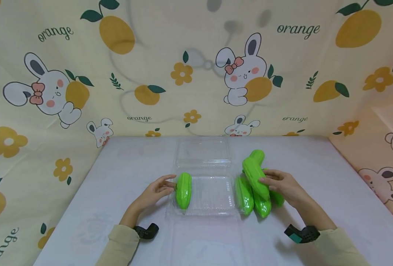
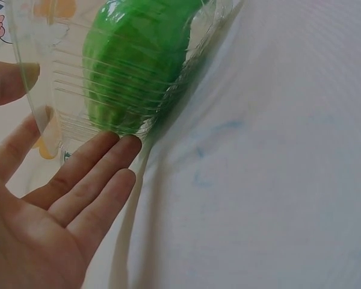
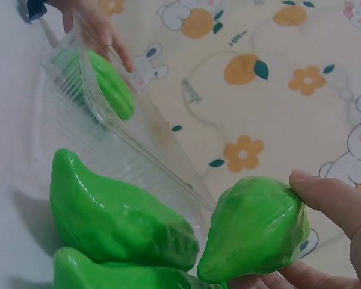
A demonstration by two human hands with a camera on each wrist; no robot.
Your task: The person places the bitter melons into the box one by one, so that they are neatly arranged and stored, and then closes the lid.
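"Where's the green gourd [image 1: 254, 173]?"
"Over the other gourds [image 1: 244, 197], right of the clear tray [image 1: 213, 194], pinched by the right hand [image 1: 284, 184]. The left hand [image 1: 154, 190], fingers extended, is at the tray's left wall."
"Handling?"
"Probably light, stiff, slick; best held round its thick middle."

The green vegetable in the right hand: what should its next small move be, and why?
Probably a short move left, lowering the held vegetable into the clear box: the right hand grips it, another vegetable lies at the box's left end, and there is bare room beside that one.
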